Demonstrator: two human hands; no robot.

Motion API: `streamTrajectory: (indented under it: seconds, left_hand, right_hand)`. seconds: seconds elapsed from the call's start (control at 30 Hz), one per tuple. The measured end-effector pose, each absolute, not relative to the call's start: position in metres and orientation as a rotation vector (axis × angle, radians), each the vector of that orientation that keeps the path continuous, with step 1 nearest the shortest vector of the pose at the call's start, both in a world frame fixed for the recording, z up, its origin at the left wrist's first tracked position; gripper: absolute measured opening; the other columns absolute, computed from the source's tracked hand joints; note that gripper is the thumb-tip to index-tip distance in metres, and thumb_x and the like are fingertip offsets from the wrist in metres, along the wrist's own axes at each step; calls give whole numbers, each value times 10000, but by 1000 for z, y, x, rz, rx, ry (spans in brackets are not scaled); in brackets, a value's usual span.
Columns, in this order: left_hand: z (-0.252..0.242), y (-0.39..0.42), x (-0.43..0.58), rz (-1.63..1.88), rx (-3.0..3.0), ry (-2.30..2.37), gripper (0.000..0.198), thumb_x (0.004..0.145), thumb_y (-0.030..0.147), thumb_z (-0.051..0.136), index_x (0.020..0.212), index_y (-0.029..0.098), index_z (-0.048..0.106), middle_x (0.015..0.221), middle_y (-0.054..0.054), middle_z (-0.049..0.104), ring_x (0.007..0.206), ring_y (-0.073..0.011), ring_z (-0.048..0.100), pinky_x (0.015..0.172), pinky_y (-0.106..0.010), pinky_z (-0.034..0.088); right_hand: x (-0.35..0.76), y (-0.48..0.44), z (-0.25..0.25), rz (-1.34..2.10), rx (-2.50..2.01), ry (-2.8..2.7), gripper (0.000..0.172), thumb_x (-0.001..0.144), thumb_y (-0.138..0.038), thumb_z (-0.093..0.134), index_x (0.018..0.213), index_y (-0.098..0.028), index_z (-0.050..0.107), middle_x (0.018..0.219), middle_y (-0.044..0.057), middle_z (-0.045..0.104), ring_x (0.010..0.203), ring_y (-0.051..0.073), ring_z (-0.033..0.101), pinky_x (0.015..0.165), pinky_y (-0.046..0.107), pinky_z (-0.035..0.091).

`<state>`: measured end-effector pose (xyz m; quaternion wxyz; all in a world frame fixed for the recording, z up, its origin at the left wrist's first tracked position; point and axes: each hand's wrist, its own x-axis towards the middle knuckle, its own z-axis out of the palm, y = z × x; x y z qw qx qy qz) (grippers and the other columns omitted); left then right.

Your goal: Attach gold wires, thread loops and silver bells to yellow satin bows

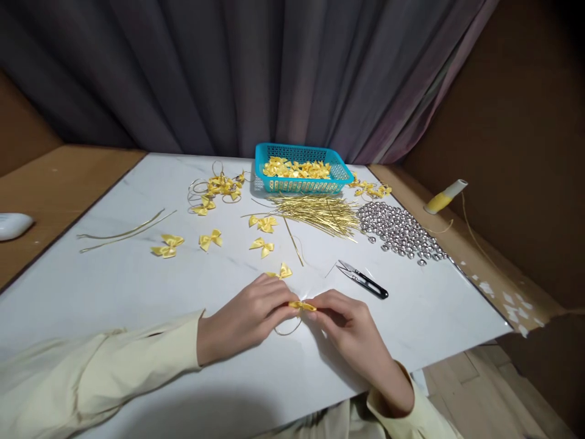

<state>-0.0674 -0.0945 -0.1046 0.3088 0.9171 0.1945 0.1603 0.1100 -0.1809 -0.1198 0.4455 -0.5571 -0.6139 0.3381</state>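
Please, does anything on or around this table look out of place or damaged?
Yes: ragged white bits show on the brown surface right of the white tabletop. They look odd, like litter or peeling; I cannot tell which.

Held bow (302,305) pt.-hidden by fingers (280,298), white obj. (13,226) cut off L

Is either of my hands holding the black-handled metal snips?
No, the black-handled metal snips lie on the white tabletop, while your left hand and right hand pinch a yellow ribbon bow.
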Motion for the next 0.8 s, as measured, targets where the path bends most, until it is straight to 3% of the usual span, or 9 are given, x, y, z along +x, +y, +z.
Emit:
streamTrajectory:
  seconds: [0.3,0.53,0.7,0.8]
  left_hand:
    - [-105,-96,-68,491,2379,482,212,904,189,419,1011,188,602,879,-52,634,824,-166,532,805,-301,374]
    - [-103,-95,-67,508,2310,622,233,908,261,402,780,187,582,733,-22,577,734,-154,498,712,-275,377]
    - [-97,-98,-64,374,1984,748,304,900,343,390,707,170,547,616,19,481,574,-110,434,539,-220,345]
    - [-96,-100,-63,352,1912,768,355,913,370,345,664,173,504,578,30,456,543,-107,432,536,-221,353]
  right_hand:
    - [110,-181,-117,763,-1355,-1463,148,809,-194,565,858,-194,704,803,68,691,734,171,621,651,279,480]
    - [109,-182,-115,800,-1356,-1449,145,813,-217,564,830,-192,706,792,63,688,731,170,623,659,281,485]
    - [108,-182,-116,824,-1393,-1492,171,836,-243,529,859,-192,690,834,58,680,751,168,618,676,269,478]
    - [108,-182,-118,799,-1409,-1495,177,852,-231,503,907,-194,667,879,57,669,798,166,609,713,264,475]
